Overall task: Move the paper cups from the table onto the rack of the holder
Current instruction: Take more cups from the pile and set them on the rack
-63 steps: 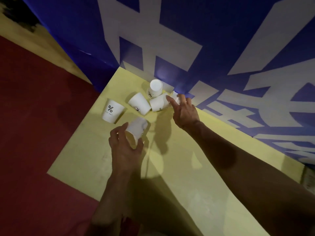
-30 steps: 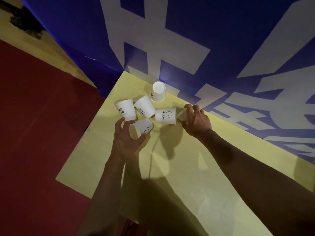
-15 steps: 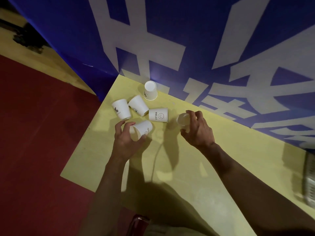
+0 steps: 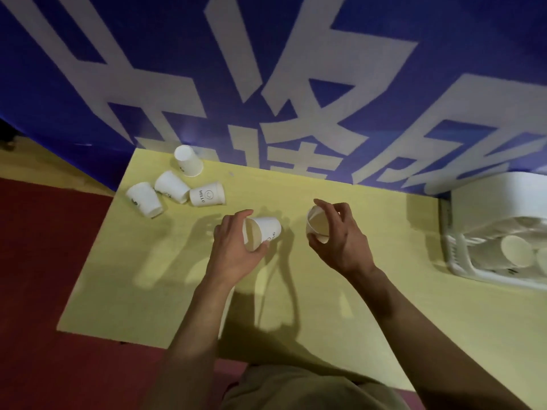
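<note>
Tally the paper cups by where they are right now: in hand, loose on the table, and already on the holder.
In hand: 2, one in the left hand, one in the right hand
Loose on the table: 4
On the white holder: at least 2 visible; the view cuts it off
Total: at least 8

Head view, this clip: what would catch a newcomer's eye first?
Two hands at the centre of the yellow table, each holding a white paper cup: the left hand grips one cup, the right hand another. Behind them, a blue banner with huge white characters fills the top. Four more cups cluster at the table's far left corner, and a white holder with cups sits at the right edge.
</note>
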Demonstrator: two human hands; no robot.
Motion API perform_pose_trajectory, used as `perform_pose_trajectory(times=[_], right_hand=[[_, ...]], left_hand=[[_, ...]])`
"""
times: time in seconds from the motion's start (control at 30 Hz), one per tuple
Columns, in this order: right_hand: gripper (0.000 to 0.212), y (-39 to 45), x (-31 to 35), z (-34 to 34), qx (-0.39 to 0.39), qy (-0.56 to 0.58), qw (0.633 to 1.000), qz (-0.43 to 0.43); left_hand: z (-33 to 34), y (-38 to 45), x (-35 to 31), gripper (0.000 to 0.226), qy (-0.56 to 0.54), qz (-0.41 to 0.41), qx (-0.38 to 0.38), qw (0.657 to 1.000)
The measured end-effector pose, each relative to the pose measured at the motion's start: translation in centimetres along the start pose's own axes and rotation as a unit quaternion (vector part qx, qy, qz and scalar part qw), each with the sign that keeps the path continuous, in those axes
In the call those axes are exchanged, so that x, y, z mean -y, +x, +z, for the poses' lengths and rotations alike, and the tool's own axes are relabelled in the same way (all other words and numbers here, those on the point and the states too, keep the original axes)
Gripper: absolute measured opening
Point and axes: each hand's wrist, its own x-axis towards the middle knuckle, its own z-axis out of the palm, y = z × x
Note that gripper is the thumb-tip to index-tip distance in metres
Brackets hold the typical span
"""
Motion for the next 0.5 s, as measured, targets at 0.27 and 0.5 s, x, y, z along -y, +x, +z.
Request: perform_pose_trajectory(times=[0.27,0.5], right_hand=[[0.063,-8.1,-12.3,-7.9,-0.053,0.028,0.998,0.016],[0.064,-14.7,-26.1,-16.6,-0.090,0.091,0.991,0.035]], left_hand=[[10.6,-3.6,-11.1,0.071,0.012,0.078,0.057,0.995],[23.4,-8.1,-23.2,0.071,0.020,0.142,0.072,0.987]])
